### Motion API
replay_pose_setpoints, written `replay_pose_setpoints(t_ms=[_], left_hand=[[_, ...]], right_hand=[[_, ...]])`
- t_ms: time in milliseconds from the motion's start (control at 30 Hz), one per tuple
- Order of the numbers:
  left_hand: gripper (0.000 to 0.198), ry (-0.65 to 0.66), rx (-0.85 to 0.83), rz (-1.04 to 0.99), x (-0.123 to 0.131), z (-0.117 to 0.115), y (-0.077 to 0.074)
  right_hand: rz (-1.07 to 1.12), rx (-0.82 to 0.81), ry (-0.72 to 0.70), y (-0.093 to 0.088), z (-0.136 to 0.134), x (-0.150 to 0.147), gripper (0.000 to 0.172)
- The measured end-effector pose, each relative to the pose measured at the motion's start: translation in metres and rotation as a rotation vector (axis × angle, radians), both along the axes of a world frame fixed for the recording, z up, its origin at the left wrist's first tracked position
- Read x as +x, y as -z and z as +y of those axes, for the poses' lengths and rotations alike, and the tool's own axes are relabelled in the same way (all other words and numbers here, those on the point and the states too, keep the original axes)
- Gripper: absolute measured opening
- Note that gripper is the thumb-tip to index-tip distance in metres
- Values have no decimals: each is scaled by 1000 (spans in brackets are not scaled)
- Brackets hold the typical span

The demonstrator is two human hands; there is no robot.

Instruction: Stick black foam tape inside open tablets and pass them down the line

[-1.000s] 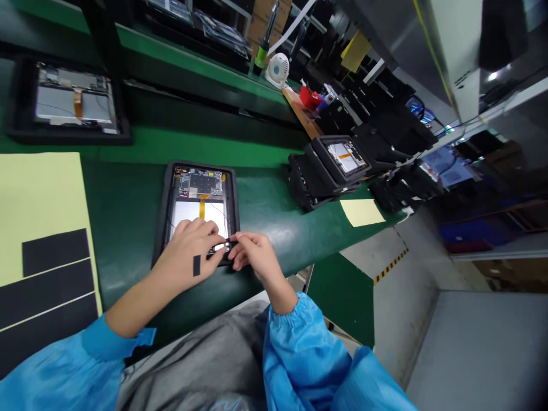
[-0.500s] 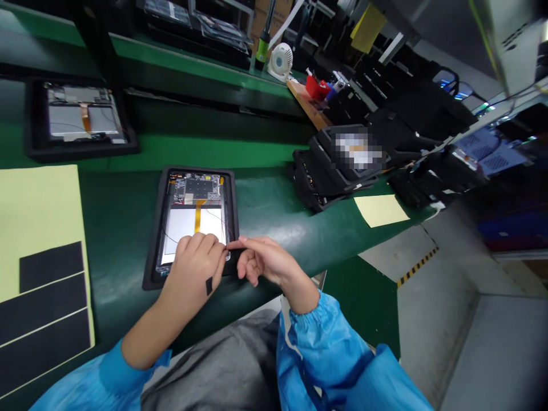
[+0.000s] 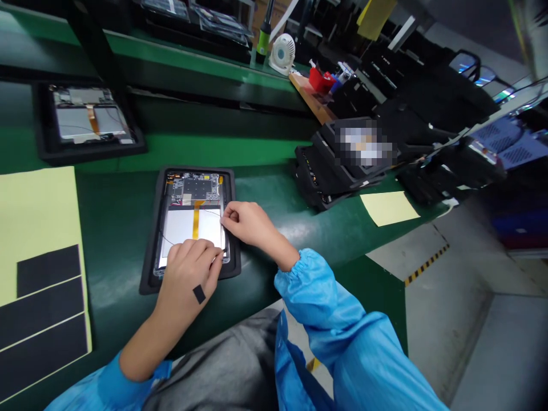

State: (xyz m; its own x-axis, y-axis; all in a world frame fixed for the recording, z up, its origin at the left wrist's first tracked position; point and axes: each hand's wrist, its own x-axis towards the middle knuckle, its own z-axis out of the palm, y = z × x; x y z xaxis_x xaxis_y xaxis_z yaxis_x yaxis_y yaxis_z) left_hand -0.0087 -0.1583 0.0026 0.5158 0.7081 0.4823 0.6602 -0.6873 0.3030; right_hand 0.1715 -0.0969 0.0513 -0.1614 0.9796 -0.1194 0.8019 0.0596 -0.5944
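An opened tablet [image 3: 192, 220] lies face down in a black rubber jig [image 3: 148, 257] on the green bench, showing a silver battery panel [image 3: 180, 225], an orange flex cable [image 3: 196, 222] and a circuit board [image 3: 192, 188]. My left hand [image 3: 186, 274] rests on the tablet's lower part, covering the bottom edge, and a small black tape strip [image 3: 199, 294] sits on its back. My right hand [image 3: 246, 222] has its fingertips at the tablet's right edge, next to a thin wire [image 3: 212, 212]. Neither hand shows a held object.
A pale yellow sheet [image 3: 36, 228] with black foam strips [image 3: 49, 308] lies to the left. Another tablet in a jig [image 3: 88, 117] stands beyond. Stacked black jigs [image 3: 342, 165] and a pale note [image 3: 387, 208] are at right. The bench's front edge runs below my right forearm.
My right hand has moved away from the tablet's lower edge, up to its right edge, and its sleeve has come further into view. My left hand has shifted little.
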Motion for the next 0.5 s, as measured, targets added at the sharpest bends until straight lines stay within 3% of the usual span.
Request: replay_pose_setpoints(t_ms=[233,500], left_hand=[[28,-35,-104,-3,-1,-1,3],[31,-101,-169,0,2,0,4]], right_hand=[[-51,182,-131,13,3,-4,8],[86,291,-106,30,-5,3,8]])
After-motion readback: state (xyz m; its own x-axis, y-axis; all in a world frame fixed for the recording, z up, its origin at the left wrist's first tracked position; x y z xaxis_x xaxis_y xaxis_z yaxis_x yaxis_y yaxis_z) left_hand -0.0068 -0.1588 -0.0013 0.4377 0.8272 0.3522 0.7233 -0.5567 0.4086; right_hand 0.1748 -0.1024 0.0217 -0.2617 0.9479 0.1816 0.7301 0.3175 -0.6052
